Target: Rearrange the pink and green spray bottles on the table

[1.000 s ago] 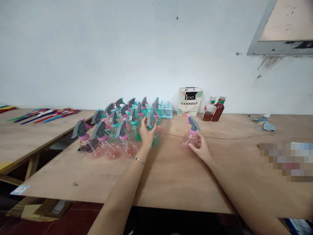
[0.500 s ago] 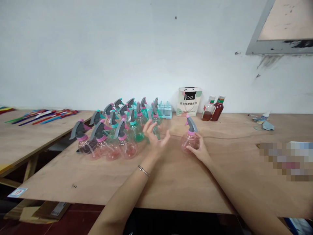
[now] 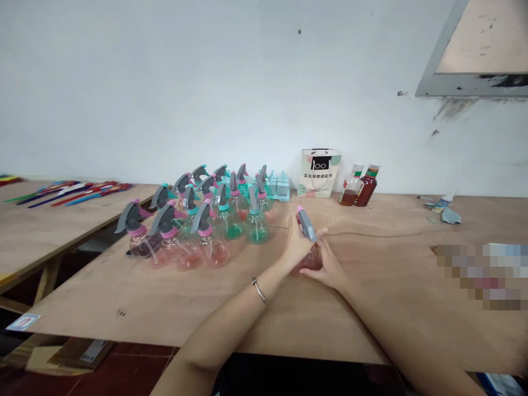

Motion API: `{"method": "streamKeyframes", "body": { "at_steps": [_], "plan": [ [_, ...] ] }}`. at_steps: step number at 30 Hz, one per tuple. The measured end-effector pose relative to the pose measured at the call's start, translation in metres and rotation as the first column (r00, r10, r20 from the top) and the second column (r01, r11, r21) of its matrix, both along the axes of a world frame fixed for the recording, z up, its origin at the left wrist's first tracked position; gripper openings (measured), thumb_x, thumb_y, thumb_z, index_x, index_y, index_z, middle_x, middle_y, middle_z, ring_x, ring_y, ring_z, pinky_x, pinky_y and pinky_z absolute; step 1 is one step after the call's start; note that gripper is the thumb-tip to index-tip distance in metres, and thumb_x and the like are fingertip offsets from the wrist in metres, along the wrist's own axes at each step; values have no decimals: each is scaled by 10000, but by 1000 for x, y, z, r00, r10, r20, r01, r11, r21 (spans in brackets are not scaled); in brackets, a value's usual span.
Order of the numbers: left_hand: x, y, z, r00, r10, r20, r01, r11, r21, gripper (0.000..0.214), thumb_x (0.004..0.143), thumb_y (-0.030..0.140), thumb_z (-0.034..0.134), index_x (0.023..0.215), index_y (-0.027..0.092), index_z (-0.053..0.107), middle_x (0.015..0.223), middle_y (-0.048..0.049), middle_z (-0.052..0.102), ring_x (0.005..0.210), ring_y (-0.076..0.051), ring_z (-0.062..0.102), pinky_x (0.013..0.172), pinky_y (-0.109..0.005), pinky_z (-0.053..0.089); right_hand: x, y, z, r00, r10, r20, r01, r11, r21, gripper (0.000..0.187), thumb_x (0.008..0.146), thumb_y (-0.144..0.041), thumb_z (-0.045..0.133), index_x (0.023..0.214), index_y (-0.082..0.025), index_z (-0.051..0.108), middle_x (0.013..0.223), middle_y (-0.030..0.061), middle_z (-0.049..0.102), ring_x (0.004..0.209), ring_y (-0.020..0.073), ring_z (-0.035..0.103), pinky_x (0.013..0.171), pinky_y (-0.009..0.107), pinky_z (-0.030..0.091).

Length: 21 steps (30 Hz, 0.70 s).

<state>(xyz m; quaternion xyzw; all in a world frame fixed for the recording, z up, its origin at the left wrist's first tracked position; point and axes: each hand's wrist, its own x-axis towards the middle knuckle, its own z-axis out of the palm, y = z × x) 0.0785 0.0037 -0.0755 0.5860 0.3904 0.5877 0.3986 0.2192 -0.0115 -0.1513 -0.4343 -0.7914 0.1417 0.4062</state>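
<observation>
Both hands hold one pink spray bottle point(image 3: 308, 258) with a grey trigger head and pink nozzle, in the middle of the plywood table point(image 3: 264, 308). My left hand point(image 3: 297, 242) wraps its neck and upper body from the left. My right hand point(image 3: 328, 268) cups its round lower body from the right. A green spray bottle point(image 3: 256, 226) stands alone just left of my hands. Behind and to the left of it stands a cluster of several pink and green spray bottles point(image 3: 193, 220).
Against the white wall stand a small paper bag point(image 3: 319, 172), two brown-liquid bottles point(image 3: 359, 186) and a teal tray point(image 3: 279, 187). Coloured sticks point(image 3: 70, 192) lie on a second table at left. Small items point(image 3: 443, 210) rest at far right. A gap separates the two tables.
My left hand let go of the green bottle, leaving it standing, and moved right onto the pink bottle. My right hand drew that pink bottle nearer and slightly left.
</observation>
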Motion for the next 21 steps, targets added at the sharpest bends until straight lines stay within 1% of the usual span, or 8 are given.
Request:
{"method": "streamKeyframes", "body": {
  "at_steps": [4,7,8,10,13,15,17,21],
  "plan": [
    [-10,-6,-8,999,-1,-45,4,998,62,759,668,305,839,1334,197,491,1352,-174,544,1285,-318,525,1100,-484,400,-10,-7,0,1000,12,15,-12,999,29,872,731,-574,778,1438,-212,417,1275,177,585,1212,388,588,1009,591,511],
    [-23,-7,-5,1000,-1,-4,2,999,45,605,704,298,794,1255,188,568,1321,-168,600,1251,-311,571,1093,-486,421,-15,-12,0,1000,23,15,-23,1000,16,910,743,-581,771,1478,-219,374,1310,179,570,1222,376,590,1009,577,521],
    [-30,-6,-1,999,-28,30,28,999,23,541,712,314,789,1205,193,601,1301,-158,625,1238,-305,589,1080,-478,437,-14,-13,1,999,45,18,-45,999,15,914,745,-580,772,1485,-230,365,1347,178,553,1253,374,574,1032,574,508],
    [-47,-6,10,988,-130,87,132,991,-22,423,729,365,779,1102,207,655,1270,-132,665,1239,-294,606,1049,-446,466,-9,-11,1,996,84,17,-84,996,26,893,759,-576,766,1487,-252,362,1407,173,523,1306,371,542,1081,578,469],
    [-72,-8,26,948,-285,143,299,951,-82,336,756,454,752,982,211,702,1184,-106,717,1236,-292,619,977,-396,505,6,-3,0,995,89,-41,-87,995,54,779,841,-565,688,1478,-259,360,1411,169,533,1299,348,554,1106,587,440],
    [-81,-11,33,920,-338,200,364,924,-113,344,736,497,754,912,205,710,1072,-103,742,1158,-296,659,882,-374,533,18,5,-2,993,39,-114,-32,998,56,678,900,-553,613,1461,-260,371,1380,157,563,1272,321,579,1110,574,439],
    [-82,-13,36,892,-378,247,418,899,-132,359,692,513,779,845,199,697,970,-100,748,1050,-292,697,785,-356,541,31,16,-5,984,-61,-170,68,997,37,605,924,-554,571,1427,-260,409,1347,142,591,1264,308,588,1114,563,437],
    [-74,-14,34,881,-391,267,439,887,-147,334,645,482,810,722,196,656,829,-69,733,867,-239,711,676,-310,517,55,38,-14,944,-289,-161,293,956,3,590,893,-603,568,1342,-226,496,1347,159,604,1297,343,562,1116,585,419]
  ]
}}
